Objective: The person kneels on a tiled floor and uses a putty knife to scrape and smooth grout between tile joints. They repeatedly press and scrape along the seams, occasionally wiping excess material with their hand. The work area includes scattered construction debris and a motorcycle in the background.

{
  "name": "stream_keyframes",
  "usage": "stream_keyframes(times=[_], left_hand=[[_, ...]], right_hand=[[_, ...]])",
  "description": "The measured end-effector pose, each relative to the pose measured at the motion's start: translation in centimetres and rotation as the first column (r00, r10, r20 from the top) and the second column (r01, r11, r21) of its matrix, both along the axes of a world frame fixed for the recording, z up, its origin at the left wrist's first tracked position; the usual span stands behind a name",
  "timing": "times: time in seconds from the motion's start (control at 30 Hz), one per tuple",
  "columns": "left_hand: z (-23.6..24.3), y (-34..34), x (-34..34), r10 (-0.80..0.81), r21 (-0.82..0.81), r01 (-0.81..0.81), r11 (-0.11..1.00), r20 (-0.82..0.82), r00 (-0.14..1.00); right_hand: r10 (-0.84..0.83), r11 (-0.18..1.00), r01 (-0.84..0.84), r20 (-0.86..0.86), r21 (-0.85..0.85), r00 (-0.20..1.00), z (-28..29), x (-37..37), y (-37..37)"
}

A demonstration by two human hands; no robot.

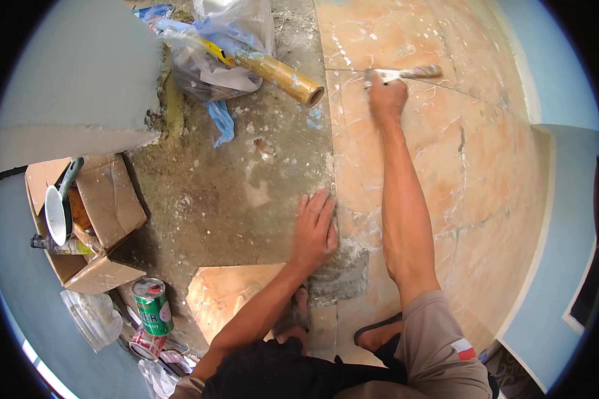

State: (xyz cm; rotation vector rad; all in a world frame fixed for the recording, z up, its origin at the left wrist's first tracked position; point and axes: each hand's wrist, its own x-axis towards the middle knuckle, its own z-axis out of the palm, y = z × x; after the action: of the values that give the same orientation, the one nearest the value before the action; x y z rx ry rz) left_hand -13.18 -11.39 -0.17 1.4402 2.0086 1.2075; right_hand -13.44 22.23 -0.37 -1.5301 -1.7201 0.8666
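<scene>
Stretched far forward, my right hand is closed on a paint-spattered scraper, near its flat whitish head; the handle sticks out to the right. The scraper lies low over the orange-beige marbled tiles, beside a joint line. My left hand rests palm down on the bare concrete, fingers extended, at the edge of the tiled floor. It holds nothing. A loose piece of tile lies under my left forearm.
At left an open cardboard box holds a ladle-like dipper and other items. Nearby stands a green paint can with a red-and-white can. Ahead lie plastic bags and a cardboard tube. A blue wall bounds the right.
</scene>
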Motion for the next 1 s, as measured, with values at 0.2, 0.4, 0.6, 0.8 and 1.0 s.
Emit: stream_keyframes(times=[0.2,0.4,0.6,0.8,1.0], left_hand=[[0.1,0.1,0.0,0.000,0.002,0.000,1.000,-0.015,1.000],[0.2,0.2,0.2,-0.009,0.015,0.009,1.000,-0.003,1.000],[0.3,-0.1,0.2,-0.005,-0.007,0.005,1.000,-0.010,1.000],[0.3,-0.1,0.2,-0.003,0.005,0.003,1.000,-0.001,1.000],[0.4,0.1,0.3,-0.005,0.009,0.005,1.000,0.010,1.000]], right_hand=[[-0.096,0.995,0.095,-0.047,-0.034,0.994,-0.2,-0.3,0.2],[0.180,0.979,-0.171,0.072,-0.114,0.981,-0.8,-1.7,-0.5],[0.141,0.990,-0.142,0.137,-0.006,0.980,0.9,-2.6,-1.0],[0.307,0.951,-0.308,0.073,0.001,0.949,-0.1,-2.4,-2.8],[0.248,0.934,-0.268,-0.115,-0.235,0.962,0.2,-1.2,-3.1]])
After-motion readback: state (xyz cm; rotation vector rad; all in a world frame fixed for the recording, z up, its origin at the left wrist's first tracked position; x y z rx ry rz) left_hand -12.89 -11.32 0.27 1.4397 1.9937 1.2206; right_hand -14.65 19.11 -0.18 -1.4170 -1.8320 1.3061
